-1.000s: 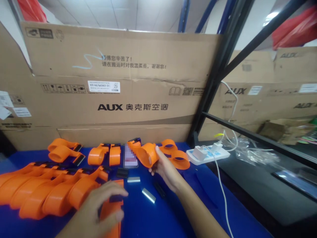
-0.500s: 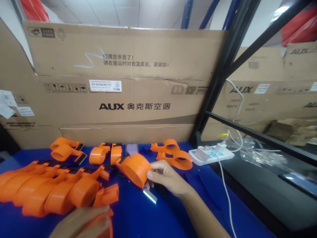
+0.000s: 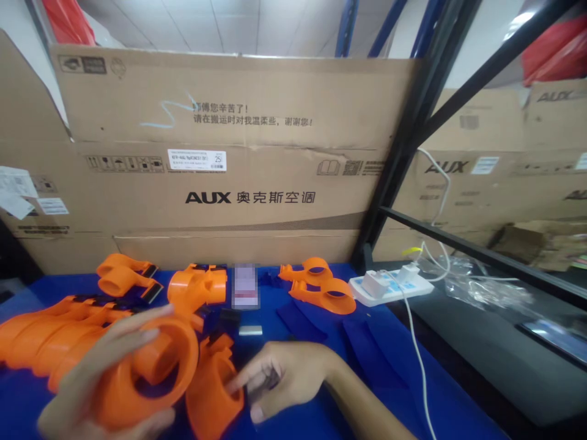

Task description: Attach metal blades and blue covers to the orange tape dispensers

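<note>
My left hand is wrapped round an orange tape dispenser, whose round opening faces me at the lower left. Just right of it, a second orange tape dispenser rests tilted on the blue surface. My right hand has its index fingertip at the ring of that second dispenser; its thumb stands apart and the other fingers are curled. A row of orange tape dispensers lies behind my left hand, partly hidden by it. A small silver strip lies beyond my right hand.
More orange dispensers lie at the back left and back right. A pixelated card-like item lies between. Dark blue flat pieces are at right, near a white power strip with cable. A cardboard box wall and black frame bound the table.
My right hand has let go of the dispenser it held up and moved down, to the ring of another dispenser. My left hand has risen with a dispenser, its opening now facing me.
</note>
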The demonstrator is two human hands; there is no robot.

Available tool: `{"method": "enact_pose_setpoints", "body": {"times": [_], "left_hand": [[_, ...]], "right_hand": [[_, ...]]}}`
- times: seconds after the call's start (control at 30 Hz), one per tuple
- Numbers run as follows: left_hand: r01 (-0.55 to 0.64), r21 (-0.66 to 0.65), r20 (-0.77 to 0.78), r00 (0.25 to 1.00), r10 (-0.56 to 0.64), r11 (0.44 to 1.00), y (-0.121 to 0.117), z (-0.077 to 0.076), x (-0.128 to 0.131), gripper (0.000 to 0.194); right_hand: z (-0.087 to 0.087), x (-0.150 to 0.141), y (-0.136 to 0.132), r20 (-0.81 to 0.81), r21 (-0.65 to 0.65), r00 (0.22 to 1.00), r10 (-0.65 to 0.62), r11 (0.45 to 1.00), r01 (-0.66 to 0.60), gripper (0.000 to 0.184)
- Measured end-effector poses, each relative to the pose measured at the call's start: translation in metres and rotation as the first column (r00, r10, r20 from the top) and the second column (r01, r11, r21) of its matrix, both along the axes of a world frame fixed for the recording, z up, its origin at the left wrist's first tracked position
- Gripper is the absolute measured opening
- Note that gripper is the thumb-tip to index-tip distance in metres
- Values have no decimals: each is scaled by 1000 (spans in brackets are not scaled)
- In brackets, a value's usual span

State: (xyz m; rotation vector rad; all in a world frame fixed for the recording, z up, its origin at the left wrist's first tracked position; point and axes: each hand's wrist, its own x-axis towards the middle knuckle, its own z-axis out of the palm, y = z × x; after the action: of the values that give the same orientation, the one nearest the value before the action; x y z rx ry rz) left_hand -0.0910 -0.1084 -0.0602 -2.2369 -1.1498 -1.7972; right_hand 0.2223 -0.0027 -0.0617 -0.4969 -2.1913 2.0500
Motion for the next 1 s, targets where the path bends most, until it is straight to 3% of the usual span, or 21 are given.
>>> {"method": "enact_pose_setpoints", "body": {"times": [0.07,0.13,0.23,0.3,0.37,0.43,0.53,0.6,0.7,0.8,0.87,0.93,1.0], "left_hand": [[119,19,-22,993,-118,993,22,29,23,72],[206,13,-68,977,-204,979,42,43,40,69],[217,-38,-116,969,-220,975,64,49,59,73],[249,-49,-142,957,-254,967,75,50,71,77],[268,-55,-182,944,-274,962,83,52,82,78],[272,-82,-224,932,-284,959,88,51,89,79],[286,-150,-276,907,-318,946,90,46,92,83],[319,-219,-304,876,-375,922,90,42,92,84],[381,-320,-300,828,-474,867,88,39,90,85],[466,-395,-191,801,-567,792,86,39,89,87],[531,-448,19,810,-586,719,88,38,88,84],[573,-491,301,819,-489,657,93,37,89,74],[571,-568,487,814,-318,592,98,35,91,62]], "right_hand": [[-7,-5,1,2,-60,999,43,997,-42,72],[-12,-9,3,4,-94,1000,29,995,-29,68],[-15,-10,5,18,-95,1000,6,995,-5,56],[-14,-7,8,21,-73,1000,-10,997,12,39],[-9,-2,13,6,-41,991,-132,990,133,21],[-2,3,19,-66,-55,920,-387,922,384,17],[8,8,25,-245,-235,672,-699,715,658,27],[12,8,27,-300,-326,557,-775,632,703,40],[10,4,27,-279,-307,501,-819,571,761,47],[4,0,28,-280,-259,497,-822,563,785,43],[2,-2,29,-308,-245,502,-808,577,779,42],[2,-2,29,-335,-228,501,-798,584,779,44],[2,-3,29,-352,-206,490,-797,577,790,47]]}}
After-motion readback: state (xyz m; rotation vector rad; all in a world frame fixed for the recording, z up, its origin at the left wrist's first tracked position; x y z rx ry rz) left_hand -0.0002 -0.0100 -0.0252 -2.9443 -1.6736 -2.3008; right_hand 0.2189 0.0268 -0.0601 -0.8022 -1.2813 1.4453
